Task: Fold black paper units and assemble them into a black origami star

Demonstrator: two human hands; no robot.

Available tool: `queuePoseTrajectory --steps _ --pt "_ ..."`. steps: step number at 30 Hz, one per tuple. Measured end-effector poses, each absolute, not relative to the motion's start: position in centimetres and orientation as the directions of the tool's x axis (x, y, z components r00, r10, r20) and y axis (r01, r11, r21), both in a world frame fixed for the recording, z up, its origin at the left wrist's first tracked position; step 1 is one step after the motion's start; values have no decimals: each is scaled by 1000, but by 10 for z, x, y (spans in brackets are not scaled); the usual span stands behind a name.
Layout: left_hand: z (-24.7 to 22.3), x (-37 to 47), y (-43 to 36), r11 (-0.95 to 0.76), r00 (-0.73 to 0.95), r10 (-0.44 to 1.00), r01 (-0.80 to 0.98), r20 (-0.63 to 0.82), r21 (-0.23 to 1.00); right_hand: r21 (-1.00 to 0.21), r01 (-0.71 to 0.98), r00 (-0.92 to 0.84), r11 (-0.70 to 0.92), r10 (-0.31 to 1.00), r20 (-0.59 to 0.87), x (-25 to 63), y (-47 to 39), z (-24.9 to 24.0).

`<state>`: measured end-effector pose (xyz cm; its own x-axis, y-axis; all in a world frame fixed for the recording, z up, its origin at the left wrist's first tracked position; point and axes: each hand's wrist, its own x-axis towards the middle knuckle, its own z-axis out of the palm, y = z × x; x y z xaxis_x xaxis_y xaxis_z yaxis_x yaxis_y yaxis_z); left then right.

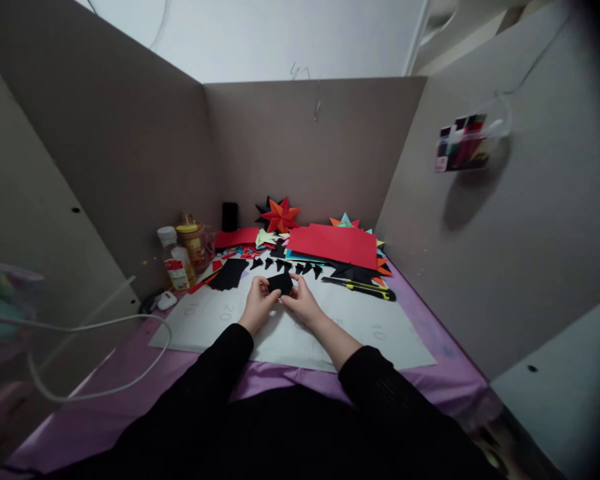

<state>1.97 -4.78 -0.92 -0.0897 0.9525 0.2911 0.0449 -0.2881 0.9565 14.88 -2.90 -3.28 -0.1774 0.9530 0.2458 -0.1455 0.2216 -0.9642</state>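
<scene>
Between my two hands, above the white sheet (290, 347), is a small piece of black paper (280, 284) with a folded, pointed outline. My left hand (259, 303) pinches its left side, thumb in front. On the right side, my right hand (303, 301) grips it with thumb and fingers. Just beyond the hands, several small folded black paper pieces (283, 266) stand in a row. A stack of black paper squares (230, 274) lies to the left of the hands. A yellow-and-black box cutter (363, 288) rests on the right of the white sheet.
Red sheets (335, 245) lie at the back, near folded paper stars (281, 217). Bottles (177, 260) stand at the left edge by a white earphone case (167, 301). A white cable (105, 328) loops across the left. Grey panels (310, 147) enclose the purple-covered table (440, 347).
</scene>
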Motion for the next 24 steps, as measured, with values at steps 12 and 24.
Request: queuePoseTrajectory --steps 12,24 --pt "-12 11 -40 -352 -217 917 -48 334 935 -962 -160 -210 221 945 252 146 -33 -27" --pt "-19 8 -41 -188 -77 980 -91 181 978 -961 -172 -186 219 950 250 151 -33 -26"
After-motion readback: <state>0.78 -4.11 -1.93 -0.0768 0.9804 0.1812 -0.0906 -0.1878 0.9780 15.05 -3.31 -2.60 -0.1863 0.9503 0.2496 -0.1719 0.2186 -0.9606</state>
